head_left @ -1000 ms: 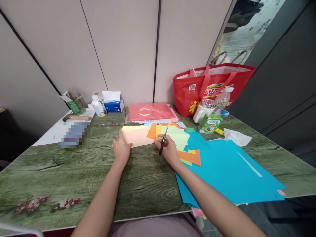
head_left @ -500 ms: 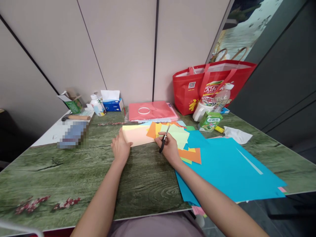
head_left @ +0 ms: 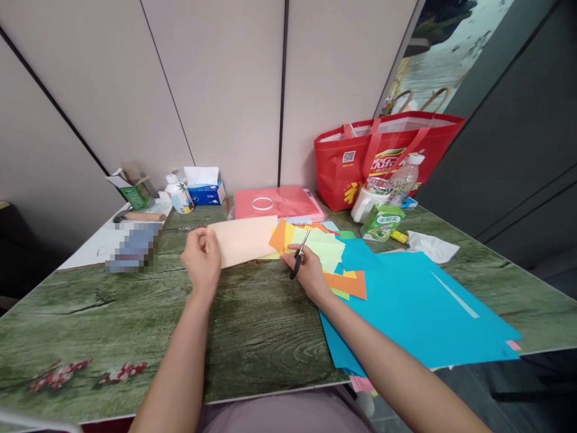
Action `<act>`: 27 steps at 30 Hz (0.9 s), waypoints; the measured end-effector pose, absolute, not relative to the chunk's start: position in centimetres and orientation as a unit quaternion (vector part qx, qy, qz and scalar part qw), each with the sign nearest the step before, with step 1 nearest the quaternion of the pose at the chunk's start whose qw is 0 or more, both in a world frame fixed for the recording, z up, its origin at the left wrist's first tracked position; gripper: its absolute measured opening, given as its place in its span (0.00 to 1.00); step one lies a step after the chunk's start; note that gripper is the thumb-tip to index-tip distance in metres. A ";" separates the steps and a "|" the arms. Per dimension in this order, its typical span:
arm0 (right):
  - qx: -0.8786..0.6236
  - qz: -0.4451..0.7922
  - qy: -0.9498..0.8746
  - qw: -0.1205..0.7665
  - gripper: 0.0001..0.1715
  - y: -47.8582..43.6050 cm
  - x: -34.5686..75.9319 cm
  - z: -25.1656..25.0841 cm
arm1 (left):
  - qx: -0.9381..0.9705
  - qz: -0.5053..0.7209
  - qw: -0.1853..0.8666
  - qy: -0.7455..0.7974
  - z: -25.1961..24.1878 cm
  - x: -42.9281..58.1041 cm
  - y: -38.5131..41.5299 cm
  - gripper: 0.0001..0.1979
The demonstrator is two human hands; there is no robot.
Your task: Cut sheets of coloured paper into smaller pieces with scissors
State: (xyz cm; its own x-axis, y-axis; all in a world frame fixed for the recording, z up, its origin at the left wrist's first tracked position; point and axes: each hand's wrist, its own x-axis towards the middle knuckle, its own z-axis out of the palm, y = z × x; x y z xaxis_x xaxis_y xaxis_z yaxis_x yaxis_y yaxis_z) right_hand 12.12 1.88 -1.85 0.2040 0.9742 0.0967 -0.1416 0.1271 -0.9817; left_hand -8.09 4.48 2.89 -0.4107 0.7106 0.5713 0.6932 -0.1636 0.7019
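Note:
My left hand (head_left: 202,258) pinches the left end of a pale peach sheet of paper (head_left: 246,239), which is tilted up off the table. Black-handled scissors (head_left: 297,263) are in my right hand (head_left: 311,270), their blades pointing up and away. That hand rests by a pile of loose paper pieces; a pale green piece (head_left: 327,246) lies on top and an orange piece (head_left: 278,236) shows at its left edge. Part of a yellow sheet (head_left: 271,255) shows beneath the peach paper. My right fingertips are close to the peach sheet's right end; whether they touch it is hard to see.
Large blue sheets (head_left: 406,307) cover the table's right side. Behind stand a red bag (head_left: 340,174), a plastic bottle (head_left: 403,180), a white mug (head_left: 363,204) and a green carton (head_left: 383,222). A pink paper pack (head_left: 288,201) and tissue box (head_left: 207,193) line the back.
My left hand has moved left and lifted the peach sheet off the yellow one, its left end now raised. My right hand with the scissors has hardly moved.

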 end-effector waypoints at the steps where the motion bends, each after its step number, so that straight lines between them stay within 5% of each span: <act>1: -0.473 0.461 -0.434 0.612 0.25 1.9 12.1 -1.9 | 0.509 0.596 -0.017 0.621 3.5 -8.2 4.2 0.12; 7: -0.423 0.523 -0.428 0.603 0.24 1.6 11.6 -1.3 | 0.309 0.799 0.129 0.500 5.3 -8.8 4.6 0.04; 11: -0.326 0.607 -0.381 0.617 0.25 1.0 11.4 -0.1 | 0.219 0.770 0.475 0.364 5.0 -6.6 4.5 0.09; 15: -0.263 0.627 -0.334 0.653 0.27 1.1 12.0 0.6 | 0.218 0.641 0.673 0.297 4.1 -3.2 2.9 0.11; 21: -0.283 0.564 -0.299 0.716 0.18 2.6 13.7 -0.2 | 0.311 0.492 0.777 0.238 2.9 -1.2 1.0 0.12; 27: -0.361 0.525 -0.337 0.694 0.24 2.2 14.5 0.7 | 0.453 0.451 0.723 0.262 4.3 -4.1 1.8 0.19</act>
State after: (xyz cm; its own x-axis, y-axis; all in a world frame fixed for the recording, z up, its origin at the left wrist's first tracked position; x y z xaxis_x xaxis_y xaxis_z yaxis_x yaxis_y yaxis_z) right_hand 14.45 2.17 0.75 0.2224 0.9708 0.0894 -0.4846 0.1897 -0.8539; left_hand -4.14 1.80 4.26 0.4557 0.8896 0.0310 -0.4155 0.1818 0.8913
